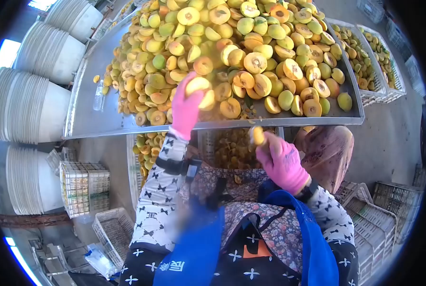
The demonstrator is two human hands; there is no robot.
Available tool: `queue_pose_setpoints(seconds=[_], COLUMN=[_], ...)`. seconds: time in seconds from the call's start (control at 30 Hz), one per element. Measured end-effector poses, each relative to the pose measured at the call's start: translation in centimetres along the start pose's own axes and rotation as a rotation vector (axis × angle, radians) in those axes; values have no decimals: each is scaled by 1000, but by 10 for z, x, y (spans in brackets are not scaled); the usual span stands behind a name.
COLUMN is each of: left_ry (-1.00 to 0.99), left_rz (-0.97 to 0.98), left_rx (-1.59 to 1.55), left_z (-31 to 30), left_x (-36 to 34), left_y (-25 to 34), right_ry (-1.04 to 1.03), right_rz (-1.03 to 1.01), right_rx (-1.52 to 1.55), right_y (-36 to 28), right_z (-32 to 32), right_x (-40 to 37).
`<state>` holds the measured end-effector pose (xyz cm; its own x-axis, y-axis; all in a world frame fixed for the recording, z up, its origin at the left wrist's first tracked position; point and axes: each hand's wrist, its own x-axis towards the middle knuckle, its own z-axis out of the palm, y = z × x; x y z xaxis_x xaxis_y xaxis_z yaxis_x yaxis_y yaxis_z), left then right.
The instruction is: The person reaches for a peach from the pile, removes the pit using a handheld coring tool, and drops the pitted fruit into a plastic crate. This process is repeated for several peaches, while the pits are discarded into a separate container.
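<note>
My left hand (186, 106), in a pink glove, is closed round a halved yellow fruit (198, 86) at the front edge of the heap of fruit (167, 62). A second pale half shows just beneath it, slightly blurred. The heap lies on a metal table (93, 125), many halves with their cut faces up. My right hand (280, 161), also pink-gloved, is in front of the table's edge, its fingers wrapped round a small tool with a yellowish end (257, 135). The tool's exact shape is blurred.
Under the table edge, between my arms, sits a crate of cut fruit (234, 148). A clear bottle (99, 95) is on the table's left. Stacked white tubs (27, 106) stand at left, fruit crates (382, 59) at right, and more crates (372, 224) at lower right.
</note>
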<state>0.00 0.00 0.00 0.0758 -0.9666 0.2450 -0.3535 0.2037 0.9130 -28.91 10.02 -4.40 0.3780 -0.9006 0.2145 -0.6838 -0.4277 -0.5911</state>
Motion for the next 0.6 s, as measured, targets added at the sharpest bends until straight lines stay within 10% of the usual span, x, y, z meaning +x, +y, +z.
queue_pose_setpoints(seconds=[0.2,0.33,0.47,0.6], left_ry=[-85,25,-276,-548], left_rz=[-373,-421,-288,-545], left_rx=[-1087,-1024,-620,-235], left_z=[9,20,14,27], left_x=[-53,-75,-81,-97], left_y=[5,26,56,51], right_ry=[-278,-40,39,19], right_rz=[227,-23,-11,-22], right_rx=[107,125,150,-36], right_y=[-10,-19,-22,-14], right_z=[-9,-8,-21,-21], right_x=[-6,-4,8,3])
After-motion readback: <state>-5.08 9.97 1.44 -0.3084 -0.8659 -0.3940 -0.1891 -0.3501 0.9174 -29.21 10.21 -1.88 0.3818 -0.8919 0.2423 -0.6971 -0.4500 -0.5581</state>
